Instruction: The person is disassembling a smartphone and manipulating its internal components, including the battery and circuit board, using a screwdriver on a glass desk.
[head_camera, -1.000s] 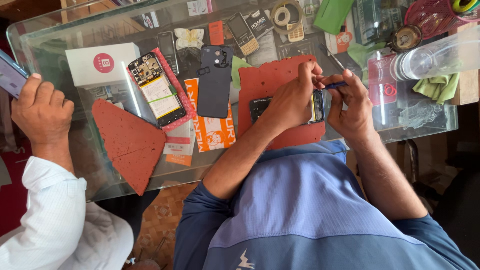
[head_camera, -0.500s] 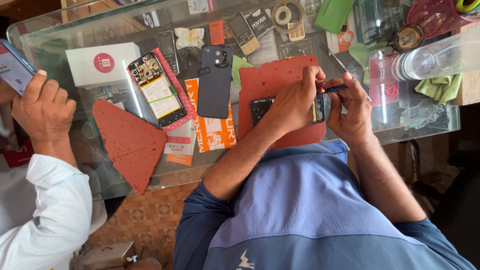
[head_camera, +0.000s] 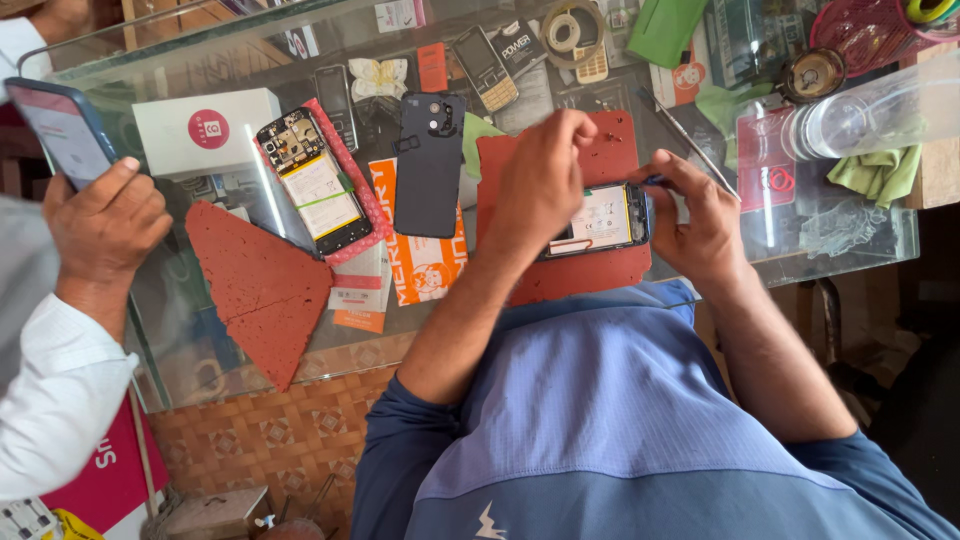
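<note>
At the near edge of the table (head_camera: 180, 340), the opened phone (head_camera: 600, 218) is lying on a red mat (head_camera: 570, 275). The left hand (head_camera: 545, 180) is pressing down on the phone's left end with its fingers curled. The right hand (head_camera: 700, 215) is pinching a thin blue-tipped tool (head_camera: 655, 181) at the phone's right end. As I judge it, the tip could be slipping across the exposed board and scratching or shorting a part. The phone could also be sliding on the mat if the left hand's pressure eases.

Farther out, one triangular red mat piece (head_camera: 255, 285), a second opened phone (head_camera: 310, 185), one black back cover (head_camera: 430, 165) and one white box (head_camera: 205, 130) are resting. Beyond those, two keypad phones (head_camera: 485, 68) are lying. At far left, another person's hand (head_camera: 100, 220) is gripping one smartphone (head_camera: 60, 130).
</note>
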